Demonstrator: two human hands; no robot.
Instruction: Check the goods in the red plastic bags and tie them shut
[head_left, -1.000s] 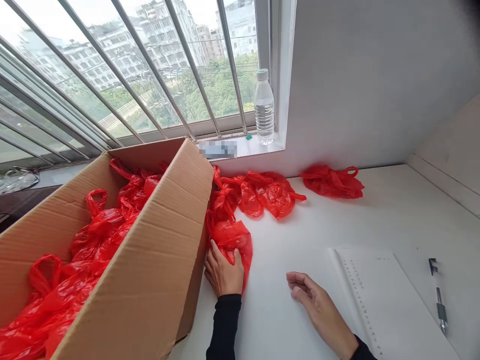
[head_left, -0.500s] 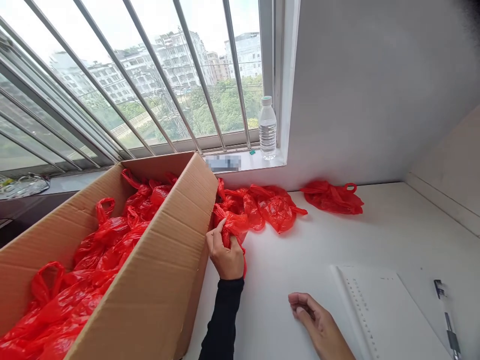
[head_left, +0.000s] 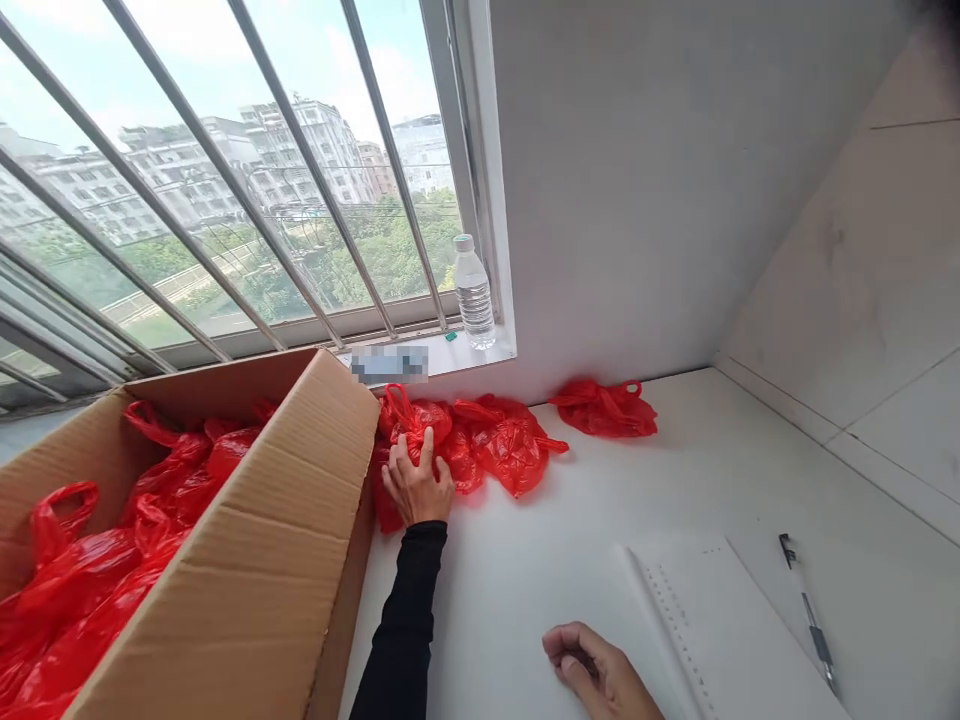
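1. Surface (head_left: 487,570): several loose bags (head_left: 514,450), red, lie along its far edge, so work looks partway.
2. Cardboard box (head_left: 225,570), left: already holds many red bags (head_left: 82,590).
3. Left hand (head_left: 421,485): fingers splayed on a far bag (head_left: 433,414).
4. Right hand (head_left: 596,665): near, half-curled, apparently empty.

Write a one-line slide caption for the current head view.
Left hand on a red plastic bag beside a cardboard box, right hand loosely curled near a white notebook.

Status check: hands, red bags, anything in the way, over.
Left hand at the red bags, fingers spread. Right hand loosely curled, holding nothing visible. Cardboard box close on left hand's left, possibly limiting room there.
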